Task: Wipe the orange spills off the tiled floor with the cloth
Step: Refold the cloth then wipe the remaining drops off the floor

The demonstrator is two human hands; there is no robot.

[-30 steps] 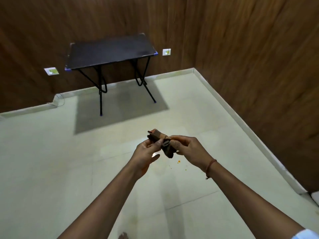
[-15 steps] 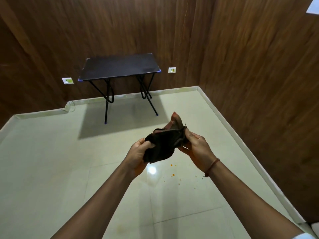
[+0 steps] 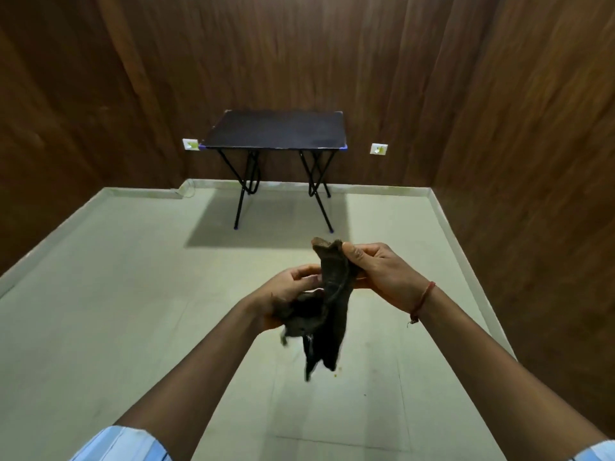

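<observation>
Both hands gripped the cloth [image 3: 329, 311]: right hand [image 3: 379, 274] pinching top, left hand [image 3: 286, 294] bunching middle (limp, light; I judged bunching best).

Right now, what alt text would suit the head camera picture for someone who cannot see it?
Two hands, left and right, hold a dark cloth that hangs above a pale tiled floor. A small orange speck shows on the floor by the cloth's lower end. A black folding table stands against the wood-panelled back wall.

L hand [image 3: 286, 291] + R hand [image 3: 382, 274] grip dark cloth [image 3: 327, 314] | hangs above tiled floor [image 3: 133, 294] | table [image 3: 276, 129] by wall
</observation>
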